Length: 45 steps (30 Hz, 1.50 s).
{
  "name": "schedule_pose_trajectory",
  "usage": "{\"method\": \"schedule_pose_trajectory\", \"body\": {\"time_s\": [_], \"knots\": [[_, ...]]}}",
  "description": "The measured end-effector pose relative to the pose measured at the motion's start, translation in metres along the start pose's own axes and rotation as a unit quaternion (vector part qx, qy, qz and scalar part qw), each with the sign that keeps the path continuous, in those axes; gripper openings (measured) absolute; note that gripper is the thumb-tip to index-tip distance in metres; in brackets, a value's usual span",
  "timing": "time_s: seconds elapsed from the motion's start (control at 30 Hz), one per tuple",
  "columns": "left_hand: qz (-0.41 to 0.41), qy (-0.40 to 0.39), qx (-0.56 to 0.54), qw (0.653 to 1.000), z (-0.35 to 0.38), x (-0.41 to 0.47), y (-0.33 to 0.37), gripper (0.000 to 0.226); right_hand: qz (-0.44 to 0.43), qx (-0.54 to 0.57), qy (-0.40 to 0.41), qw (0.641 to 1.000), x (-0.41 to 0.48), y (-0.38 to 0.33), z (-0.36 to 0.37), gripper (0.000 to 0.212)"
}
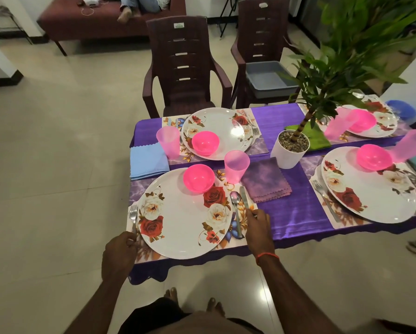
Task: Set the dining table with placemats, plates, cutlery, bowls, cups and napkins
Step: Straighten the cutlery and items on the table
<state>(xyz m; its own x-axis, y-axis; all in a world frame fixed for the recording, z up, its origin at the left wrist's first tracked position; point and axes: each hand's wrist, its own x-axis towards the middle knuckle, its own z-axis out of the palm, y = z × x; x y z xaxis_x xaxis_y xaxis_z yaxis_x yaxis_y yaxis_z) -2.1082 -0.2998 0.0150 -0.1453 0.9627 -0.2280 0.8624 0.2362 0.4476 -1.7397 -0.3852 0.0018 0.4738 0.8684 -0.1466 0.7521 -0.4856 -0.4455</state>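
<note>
A floral white plate (pixel 183 220) lies on the near placemat (pixel 149 251) with a pink bowl (pixel 198 178) on its far rim. My left hand (pixel 120 251) pinches the handle of a fork (pixel 132 216) left of the plate. My right hand (pixel 257 224) holds the handle of a knife (pixel 243 196) to the right of the plate, beside a spoon (pixel 236 206). A pink cup (pixel 236 166) and a purple napkin (pixel 266 180) sit beyond the knife.
Three more settings with plates, pink bowls and cups cover the purple tablecloth (pixel 296 213). A blue napkin (pixel 148 161) lies at the left edge. A potted plant (pixel 290 149) stands mid-table. Two brown chairs (pixel 185 68) stand beyond; one holds a grey tub (pixel 267 77).
</note>
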Motion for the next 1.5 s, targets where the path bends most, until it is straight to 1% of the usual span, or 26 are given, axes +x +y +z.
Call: {"method": "schedule_pose_trajectory", "body": {"time_s": [0.07,0.13,0.17,0.23,0.3,0.37,0.43,0.57,0.8,1.07,1.2,1.3,1.4,1.5], "knots": [[0.001,-0.001,0.0,1.0,0.0,0.0,0.0,0.019,-0.007,-0.021,0.001,1.0,0.0,0.0,0.001,0.05],[0.001,0.0,-0.001,1.0,-0.001,0.0,0.001,0.02,0.002,-0.003,0.011,1.0,-0.001,-0.001,0.001,0.045],[0.002,0.0,-0.003,1.0,-0.001,0.0,0.002,0.02,0.002,-0.017,0.012,1.0,-0.002,-0.005,-0.002,0.046],[0.0,-0.002,-0.005,1.0,-0.001,0.0,0.002,0.021,-0.033,-0.066,0.032,0.997,-0.004,-0.008,-0.002,0.051],[0.0,-0.004,0.0,1.0,0.0,0.0,0.001,0.022,-0.073,-0.078,0.051,0.993,-0.006,-0.011,0.004,0.052],[0.0,-0.006,0.003,1.0,-0.001,0.0,0.001,0.023,-0.093,-0.08,0.03,0.992,-0.01,-0.016,0.013,0.057],[0.002,-0.008,0.004,1.0,-0.001,0.0,0.001,0.024,-0.088,-0.079,-0.002,0.993,-0.014,-0.015,0.022,0.06],[0.017,-0.011,-0.001,1.0,-0.002,-0.001,0.001,0.028,-0.08,-0.064,-0.025,0.994,-0.016,-0.01,0.023,0.062],[0.021,-0.012,-0.016,1.0,-0.002,-0.002,0.001,0.029,-0.071,-0.057,-0.035,0.995,-0.017,-0.01,0.023,0.063],[0.02,-0.015,-0.027,0.999,-0.004,-0.002,-0.001,0.028,-0.05,-0.057,-0.029,0.997,-0.02,-0.016,0.021,0.061],[0.017,0.0,-0.043,0.999,-0.008,-0.005,-0.004,0.028,-0.048,-0.047,-0.028,0.997,-0.023,-0.015,0.019,0.059],[0.019,0.023,-0.018,0.999,-0.016,-0.004,-0.011,0.025,-0.043,-0.04,-0.031,0.998,-0.023,-0.016,0.017,0.056],[0.036,0.039,-0.011,0.999,-0.027,0.005,-0.016,0.03,-0.031,-0.051,-0.025,0.998,-0.026,-0.026,0.012,0.061],[0.081,0.037,-0.037,0.995,-0.033,0.016,-0.008,0.036,-0.026,-0.036,0.002,0.999,-0.025,-0.035,0.002,0.057]]}}
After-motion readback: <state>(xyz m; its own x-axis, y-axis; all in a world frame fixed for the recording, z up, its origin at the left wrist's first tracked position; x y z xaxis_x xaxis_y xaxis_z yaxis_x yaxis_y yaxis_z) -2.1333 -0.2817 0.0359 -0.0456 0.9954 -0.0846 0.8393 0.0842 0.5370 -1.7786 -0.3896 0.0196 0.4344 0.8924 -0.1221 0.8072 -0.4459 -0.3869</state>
